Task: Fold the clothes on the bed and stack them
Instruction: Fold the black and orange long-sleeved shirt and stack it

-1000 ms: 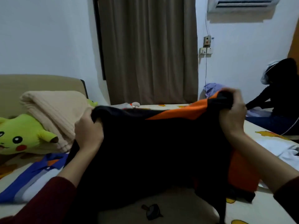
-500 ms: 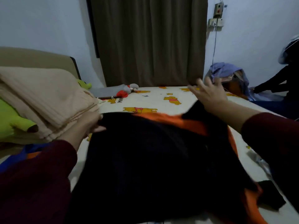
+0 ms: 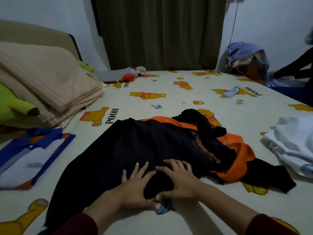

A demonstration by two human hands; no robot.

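Both hands lie flat with fingers spread on the near edge of the black and orange garment (image 3: 152, 146): the left hand (image 3: 135, 185) and the right hand (image 3: 179, 178) sit side by side, thumbs almost meeting, pressing the dark cloth onto the bed (image 3: 169, 99). The garment lies spread in the middle of the bed, its right side bunched, with orange lettering down the black cloth that is too small to read. The bedsheet carries yellow bear prints and the word "POOH" in black. To the left lies a folded blue, white and orange polo shirt (image 3: 28, 156) with a small chest mark I cannot read. Behind it rest a folded beige blanket (image 3: 47, 85) and a green plush toy (image 3: 11, 106). A white garment (image 3: 293, 143) lies crumpled at the right edge.
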